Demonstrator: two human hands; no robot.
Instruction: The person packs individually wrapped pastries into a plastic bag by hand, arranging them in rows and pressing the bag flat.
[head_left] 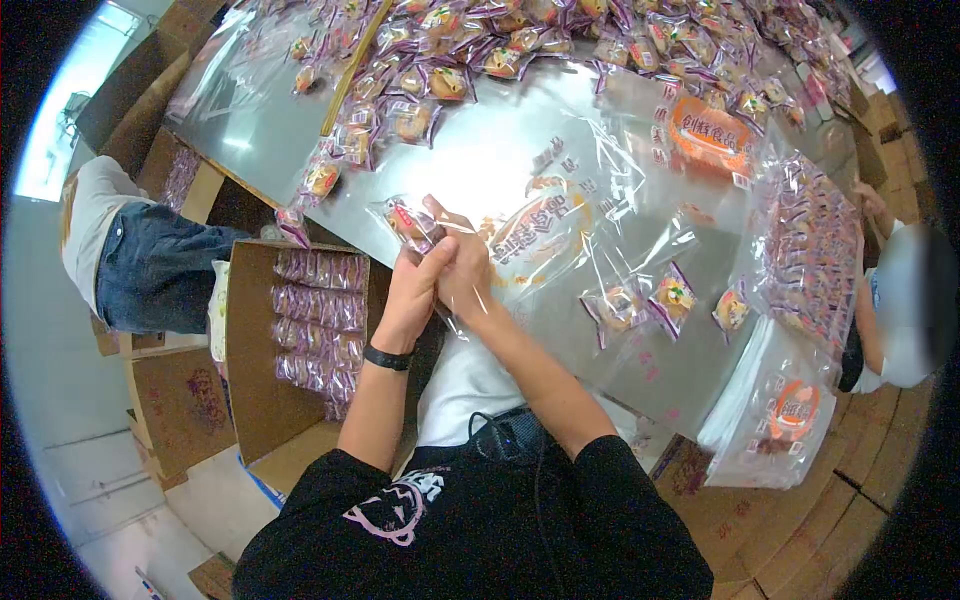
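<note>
My left hand [412,285], with a black band at the wrist, is closed on a small wrapped snack [406,222] in clear and purple film. Pressed against it, my right hand [466,268] has curled fingers, and its fingertips come close to the snack. Clear film shows under my right hand and seems to belong to the printed clear plastic bag [540,230] lying flat to its right; the exact grip is partly hidden. Near that bag lie a wrapped snack [673,298] with a green and red label and another wrapped snack [732,308].
A large pile of wrapped snacks [500,60] covers the far side of the metal table [520,110]. At left stands a cardboard box [300,425] with rows of snacks. A filled bag [808,245] and stacked empty bags [765,410] lie at right. People stand on both sides.
</note>
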